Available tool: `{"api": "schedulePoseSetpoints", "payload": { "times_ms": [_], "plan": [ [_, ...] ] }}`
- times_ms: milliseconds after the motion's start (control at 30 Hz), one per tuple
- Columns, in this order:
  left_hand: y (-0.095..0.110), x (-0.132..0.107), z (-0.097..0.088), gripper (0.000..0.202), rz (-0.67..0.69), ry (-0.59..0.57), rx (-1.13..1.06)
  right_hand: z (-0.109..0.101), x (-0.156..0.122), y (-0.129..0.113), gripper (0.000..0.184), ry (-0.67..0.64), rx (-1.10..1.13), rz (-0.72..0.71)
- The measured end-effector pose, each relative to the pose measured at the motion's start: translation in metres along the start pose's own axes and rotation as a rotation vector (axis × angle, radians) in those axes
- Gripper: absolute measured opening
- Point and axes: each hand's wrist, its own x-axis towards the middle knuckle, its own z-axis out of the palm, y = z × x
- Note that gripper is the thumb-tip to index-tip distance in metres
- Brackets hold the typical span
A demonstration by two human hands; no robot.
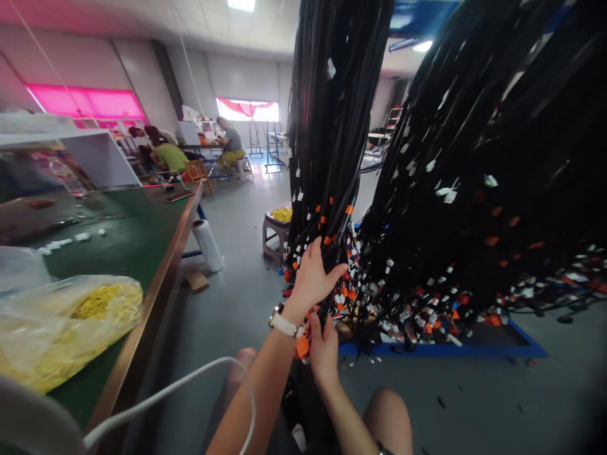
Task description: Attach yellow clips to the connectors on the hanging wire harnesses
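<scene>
A thick bundle of black cables [332, 126] with white tags and orange bands hangs straight ahead of me. My left hand [313, 275], with a white watch on its wrist, is wrapped around a group of these cables at their lower part. Below it, my right hand [324, 351] is closed around the same strands next to an orange connector [302, 346]. A second, wider mass of black cables [488, 164] hangs to the right, its ends with orange and white connectors resting near the floor. My knees show at the bottom.
A green worktable [137, 240] runs along the left, with a clear bag of yellow parts [66, 325] on it. A white cable [180, 385] curves in front. A stool with yellow parts [279, 221], a roll of film [207, 245] and a blue floor frame [474, 349] stand nearby. Seated people work far behind.
</scene>
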Motion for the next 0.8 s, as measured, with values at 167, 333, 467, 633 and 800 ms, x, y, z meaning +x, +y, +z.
{"api": "schedulePoseSetpoints", "payload": {
  "times_ms": [167, 333, 467, 633, 800],
  "plan": [
    [-0.001, 0.046, 0.039, 0.103, -0.093, 0.119, 0.104, -0.013, 0.005, 0.008, 0.039, -0.053, -0.193, -0.116],
    [-0.018, 0.073, 0.059, 0.090, -0.151, 0.099, 0.131, -0.040, 0.022, 0.024, 0.042, -0.111, -0.259, -0.123],
    [-0.031, 0.077, 0.059, 0.073, -0.151, -0.005, 0.367, -0.061, 0.055, 0.031, 0.042, -0.124, -0.360, -0.184],
    [-0.037, 0.078, 0.049, 0.069, -0.069, -0.032, 0.484, -0.058, 0.100, 0.001, 0.047, 0.001, -0.365, -0.285],
    [-0.043, 0.077, 0.037, 0.064, -0.027, -0.005, 0.323, -0.026, 0.162, -0.057, 0.054, 0.067, -0.328, -0.433]
  ]
}}
